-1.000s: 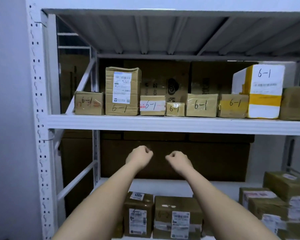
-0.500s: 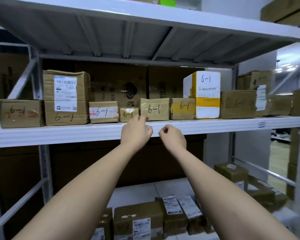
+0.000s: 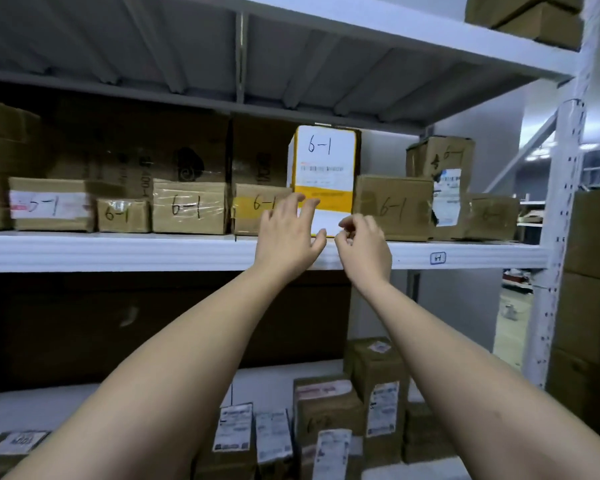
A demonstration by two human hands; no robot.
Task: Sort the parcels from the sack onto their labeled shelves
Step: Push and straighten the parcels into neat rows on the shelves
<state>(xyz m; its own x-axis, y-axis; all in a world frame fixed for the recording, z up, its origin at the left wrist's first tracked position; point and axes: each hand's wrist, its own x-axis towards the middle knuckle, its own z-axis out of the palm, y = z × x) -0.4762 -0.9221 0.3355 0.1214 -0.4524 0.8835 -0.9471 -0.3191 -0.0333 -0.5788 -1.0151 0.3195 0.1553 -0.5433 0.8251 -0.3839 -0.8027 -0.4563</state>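
Note:
A row of brown cardboard parcels marked 6-1 stands on the middle white shelf [image 3: 118, 252]. Among them rises a tall white and yellow parcel [image 3: 324, 168]. My left hand [image 3: 288, 237] is raised in front of that tall parcel's lower edge, fingers spread and empty, partly covering a brown parcel with yellow tape [image 3: 257, 209]. My right hand [image 3: 362, 247] hovers just right of it at the shelf edge, fingers loosely curled, holding nothing. Another brown 6-1 parcel [image 3: 392, 207] stands behind the right hand. No sack is in view.
Several labelled parcels [image 3: 326, 407] lie on the lower shelf below my arms. A white upright post [image 3: 561, 237] closes the rack on the right, with stacked boxes [image 3: 593, 306] beyond it. More boxes [image 3: 527, 15] sit on the top shelf.
The view has swung right along the 6-1 shelf. Both hands rose from below the shelf to its front edge, and my left hand went from a fist to spread fingers.

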